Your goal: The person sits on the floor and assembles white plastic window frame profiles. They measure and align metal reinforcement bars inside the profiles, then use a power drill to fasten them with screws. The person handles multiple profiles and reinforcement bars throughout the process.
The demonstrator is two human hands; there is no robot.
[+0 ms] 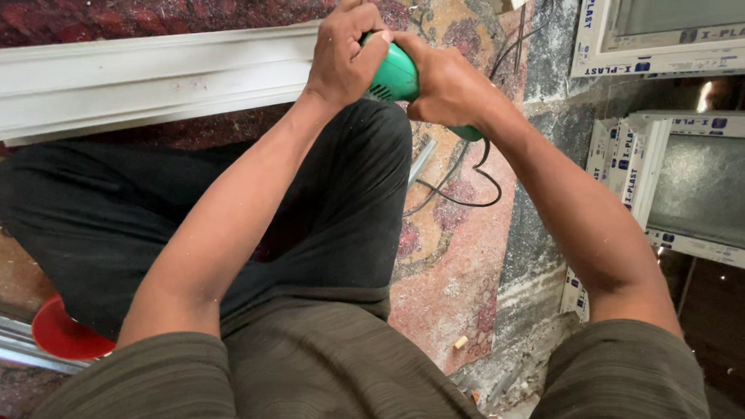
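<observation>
Plainly both hands, left hand (342,51) and right hand (447,86), have their fingers closed around the green power tool (394,76) held over the knee against the white profile (133,78); it looks rigid, smooth-cased and fairly heavy, best gripped on its body.

The green power tool (394,76) has a rounded plastic body with vent slots on its side. It sits just past the right end of the long white profile (133,78), which lies across a patterned red carpet (456,239). Most of its body is covered; a black cord (463,184) trails from its rear end and loops over the carpet.
</observation>
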